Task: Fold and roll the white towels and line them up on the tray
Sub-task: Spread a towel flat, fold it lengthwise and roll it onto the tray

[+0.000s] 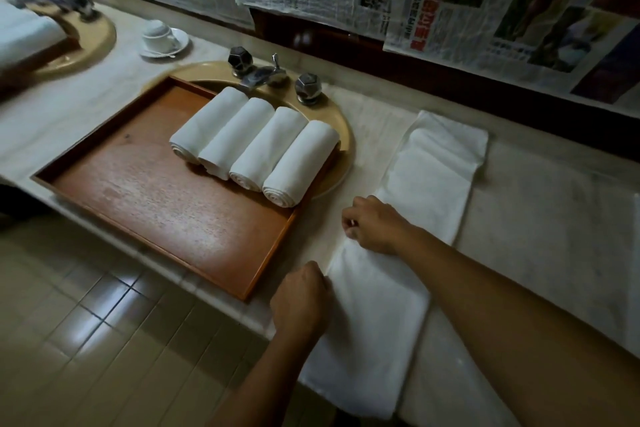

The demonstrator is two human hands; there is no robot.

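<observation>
White cloth towel (408,218), folded into a long strip, lies on the pale marble desk (540,218) beside the wooden tray (145,191) holding four rolled towels (254,146). Left hand (299,302) and right hand (372,224) pinch its left edge with curled fingers, likely squaring the fold before rolling.
</observation>
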